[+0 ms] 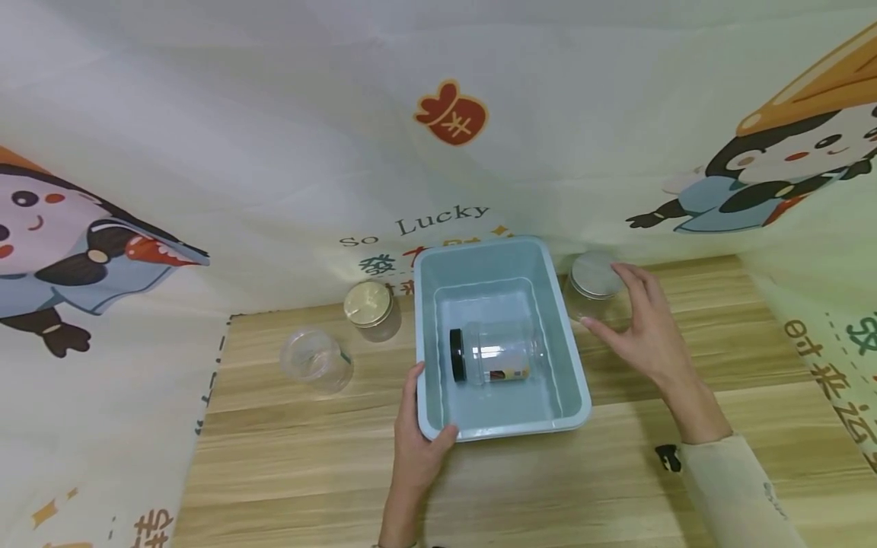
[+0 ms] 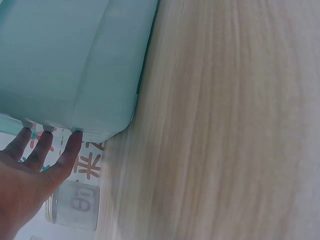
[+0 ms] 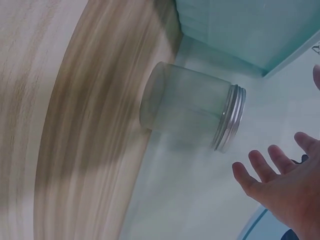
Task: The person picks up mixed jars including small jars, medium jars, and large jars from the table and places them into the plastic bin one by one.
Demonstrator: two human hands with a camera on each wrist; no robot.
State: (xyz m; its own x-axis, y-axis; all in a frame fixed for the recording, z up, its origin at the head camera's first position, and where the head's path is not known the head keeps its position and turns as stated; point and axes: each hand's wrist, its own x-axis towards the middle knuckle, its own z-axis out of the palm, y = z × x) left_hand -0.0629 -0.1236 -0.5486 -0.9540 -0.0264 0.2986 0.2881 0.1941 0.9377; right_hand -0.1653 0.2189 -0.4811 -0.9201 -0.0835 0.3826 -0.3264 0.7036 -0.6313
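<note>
A light blue plastic basin (image 1: pixel 503 434) stands in the middle of the wooden table. Inside it, a clear jar (image 1: pixel 503 350) with a black lid lies on its side. My left hand (image 1: pixel 414 449) holds the basin's near left corner, thumb on the front rim and fingers along the left side. Its fingertips meet the outer wall in the left wrist view. To the basin's right stands an upright clear jar (image 3: pixel 190 100) with a silver lid (image 1: pixel 596 275). My right hand (image 1: pixel 647 335) is spread beside this jar, thumb and fingers apart; a gap shows between them in the right wrist view.
Left of the basin stand a jar with a gold-toned lid (image 1: pixel 370 308) and a lidless clear jar (image 1: pixel 318 361). A printed cloth (image 1: pixel 308 152) hangs behind and at the sides. A small black object (image 1: pixel 668 458) lies by the right sleeve.
</note>
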